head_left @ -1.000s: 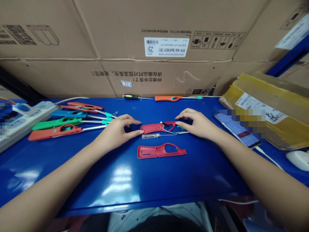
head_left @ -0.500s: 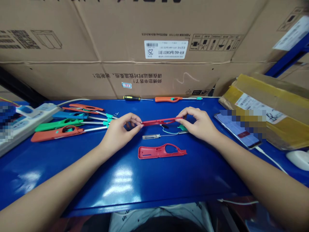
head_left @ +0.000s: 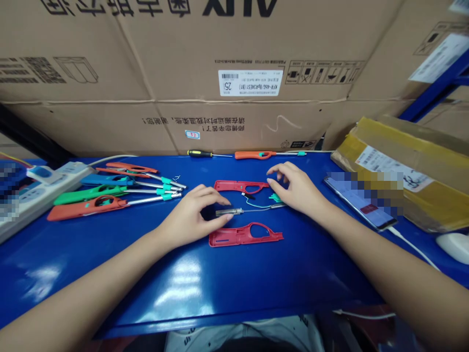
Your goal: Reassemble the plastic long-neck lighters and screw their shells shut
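Two red lighter casing halves lie on the blue tabletop: the far casing half (head_left: 231, 186) and the near casing half (head_left: 246, 235). Between them rests a clear fuel tank (head_left: 224, 212), joined by a thin tube to a metal rod (head_left: 277, 206) and a green part (head_left: 274, 197). My left hand (head_left: 196, 215) is open around the tank, thumb and fingers apart; whether a fingertip touches it I cannot tell. My right hand (head_left: 293, 189) is also open, by the narrow end of the far casing half, covering part of the metal rod.
Several assembled lighters (head_left: 91, 205) lie at left beside a white power strip (head_left: 44, 188). Along the back are a screwdriver (head_left: 201, 153) and an orange lighter (head_left: 254, 155), before a cardboard box (head_left: 183, 63). A phone (head_left: 357, 203) and taped parcel (head_left: 399, 171) occupy the right.
The far red casing half, held up by both hands before, now lies on the table, released. My left hand has moved nearer to me, to the fuel tank. The view has tilted slightly up.
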The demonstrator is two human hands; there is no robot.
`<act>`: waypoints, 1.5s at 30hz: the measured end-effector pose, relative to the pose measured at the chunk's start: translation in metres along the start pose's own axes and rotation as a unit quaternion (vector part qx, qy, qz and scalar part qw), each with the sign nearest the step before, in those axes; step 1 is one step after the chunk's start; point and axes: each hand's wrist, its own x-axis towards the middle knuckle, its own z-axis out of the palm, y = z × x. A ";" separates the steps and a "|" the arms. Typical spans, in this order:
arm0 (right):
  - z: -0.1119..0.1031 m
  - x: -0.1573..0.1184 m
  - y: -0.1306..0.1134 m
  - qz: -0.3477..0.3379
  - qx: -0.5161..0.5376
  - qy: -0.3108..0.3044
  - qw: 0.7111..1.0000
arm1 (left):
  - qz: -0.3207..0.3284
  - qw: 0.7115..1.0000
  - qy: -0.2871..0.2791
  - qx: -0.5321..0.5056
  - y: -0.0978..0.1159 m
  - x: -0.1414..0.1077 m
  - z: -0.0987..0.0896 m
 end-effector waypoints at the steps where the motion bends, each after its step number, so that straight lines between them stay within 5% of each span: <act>1: -0.004 -0.002 -0.002 -0.006 -0.014 -0.011 1.000 | 0.009 1.000 -0.012 0.001 0.002 -0.001 -0.001; 9: -0.015 -0.007 0.001 0.052 0.010 -0.163 0.985 | 0.077 0.992 -0.089 0.036 0.013 -0.009 -0.009; 15: -0.021 -0.008 -0.005 0.036 0.009 -0.192 0.981 | 0.085 0.990 -0.103 0.054 0.011 -0.010 -0.007; 22: -0.045 -0.014 -0.009 0.003 0.024 -0.310 0.950 | 0.063 0.990 -0.112 0.056 0.012 -0.010 -0.006; 27: -0.043 -0.012 -0.012 -0.016 0.039 -0.282 0.959 | 0.063 0.989 -0.114 0.064 0.011 -0.010 -0.006; 31: -0.034 -0.012 -0.026 0.031 0.174 -0.219 0.960 | 0.076 0.988 -0.112 0.076 0.010 -0.010 -0.008; 35: -0.021 -0.020 -0.049 0.126 0.394 -0.200 0.888 | 0.077 0.994 -0.065 0.046 0.014 -0.010 -0.006; 39: -0.008 -0.031 -0.068 0.114 0.524 -0.197 0.820 | 0.033 0.997 0.041 -0.050 0.022 -0.010 0.005; 45: -0.004 -0.036 -0.077 0.148 0.543 -0.215 0.798 | 0.070 0.993 0.063 -0.064 0.027 -0.009 0.014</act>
